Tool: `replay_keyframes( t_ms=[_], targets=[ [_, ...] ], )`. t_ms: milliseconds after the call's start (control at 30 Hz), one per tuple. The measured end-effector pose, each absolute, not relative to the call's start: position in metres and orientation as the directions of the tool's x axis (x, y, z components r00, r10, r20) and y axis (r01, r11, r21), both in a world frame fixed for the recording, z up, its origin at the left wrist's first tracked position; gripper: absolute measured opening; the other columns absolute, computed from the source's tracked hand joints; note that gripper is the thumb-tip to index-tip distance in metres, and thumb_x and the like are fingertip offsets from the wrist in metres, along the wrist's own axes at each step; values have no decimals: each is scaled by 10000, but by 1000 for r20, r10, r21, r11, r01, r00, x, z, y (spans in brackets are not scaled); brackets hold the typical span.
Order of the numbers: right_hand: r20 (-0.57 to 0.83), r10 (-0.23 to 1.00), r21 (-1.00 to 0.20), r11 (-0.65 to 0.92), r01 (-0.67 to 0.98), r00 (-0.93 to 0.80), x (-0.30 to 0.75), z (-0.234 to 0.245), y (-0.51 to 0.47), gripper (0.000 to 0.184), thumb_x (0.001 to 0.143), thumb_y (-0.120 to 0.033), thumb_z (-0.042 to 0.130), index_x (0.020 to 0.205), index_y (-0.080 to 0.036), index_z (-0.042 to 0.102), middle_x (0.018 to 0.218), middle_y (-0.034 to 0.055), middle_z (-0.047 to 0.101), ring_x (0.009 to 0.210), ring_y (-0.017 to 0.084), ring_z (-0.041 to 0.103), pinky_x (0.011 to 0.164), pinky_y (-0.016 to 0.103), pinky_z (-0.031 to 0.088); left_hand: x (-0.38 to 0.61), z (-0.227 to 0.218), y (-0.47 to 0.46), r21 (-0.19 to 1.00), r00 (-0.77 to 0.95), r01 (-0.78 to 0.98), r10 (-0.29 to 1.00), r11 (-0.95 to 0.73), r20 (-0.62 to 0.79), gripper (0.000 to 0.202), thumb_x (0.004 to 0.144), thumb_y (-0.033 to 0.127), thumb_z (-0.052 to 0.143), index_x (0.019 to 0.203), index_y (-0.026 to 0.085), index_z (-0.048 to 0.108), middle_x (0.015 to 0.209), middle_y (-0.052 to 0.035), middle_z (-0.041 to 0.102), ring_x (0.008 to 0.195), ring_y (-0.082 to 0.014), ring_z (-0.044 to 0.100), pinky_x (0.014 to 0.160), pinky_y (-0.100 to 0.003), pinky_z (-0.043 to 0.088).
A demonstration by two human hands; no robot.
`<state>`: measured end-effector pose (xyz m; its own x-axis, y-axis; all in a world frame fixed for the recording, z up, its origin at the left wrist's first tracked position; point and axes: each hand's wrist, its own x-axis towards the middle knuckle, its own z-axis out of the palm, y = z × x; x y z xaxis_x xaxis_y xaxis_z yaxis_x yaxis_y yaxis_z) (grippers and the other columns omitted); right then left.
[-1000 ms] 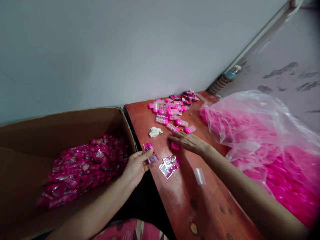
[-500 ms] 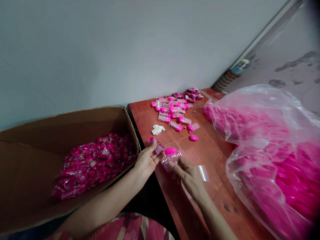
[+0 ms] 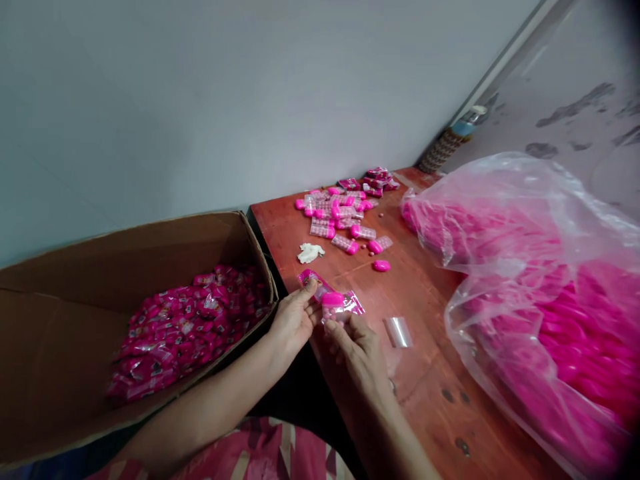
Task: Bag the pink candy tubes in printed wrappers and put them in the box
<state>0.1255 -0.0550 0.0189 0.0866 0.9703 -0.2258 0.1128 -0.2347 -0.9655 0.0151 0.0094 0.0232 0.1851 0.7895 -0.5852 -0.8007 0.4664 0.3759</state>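
Apparently partway along. Already heaped, and probably finished, in a brown cardboard box (image 3: 50,287): many glossy magenta plastic packets (image 3: 185,327). Seemingly left to handle: a pile of clear plastic tubes with rounded hot-pink caps (image 3: 345,212), toward the back of a worn red-brown wooden table (image 3: 425,373). Pinching a flat shiny magenta sachet (image 3: 311,277) between thumb and fingers with the left hand (image 3: 293,317). Pinching a single hot-pink-capped clear tube (image 3: 332,300) by its transparent part with the right hand (image 3: 357,347), close beside that sachet near the table's edge; cannot tell whether touching. Not visibly wrapped yet. Lying near: a smooth, curved transparent plastic sleeve (image 3: 399,332), an oval hot-pink plastic piece (image 3: 381,265) and a crumpled white scrap (image 3: 311,253). Farther right, a wrinkled translucent plastic bag (image 3: 500,260) full of slick pink pieces.
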Motion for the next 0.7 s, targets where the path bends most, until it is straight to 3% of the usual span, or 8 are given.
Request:
replay_keyframes(
  t_ms=[400,600,700],
  targets=[
    [-218,971,-974,-223,46,94,123,12,-53,208,782,-399,570,800,-192,574,600,-13,548,464,107,468,391,210,365,14,20,11,382,209,-784,788,489,-579,125,683,161,695,736,117,591,698,-54,660,608,-139,629,597,-258,525],
    [-240,971,-970,-240,-39,-24,127,9,-52,212,782,-393,575,826,-186,564,621,-12,566,462,95,470,385,194,349,13,23,7,542,264,-677,852,498,-452,229,610,233,753,691,99,586,598,-24,617,504,-104,568,505,-220,477],
    [-231,973,-971,-231,-56,2,126,7,-52,202,781,-384,579,810,-186,561,626,-15,564,472,91,470,395,190,353,13,23,6,632,288,-611,877,477,-384,275,583,285,766,676,94,590,582,-21,608,494,-102,557,511,-225,466]
  ],
)
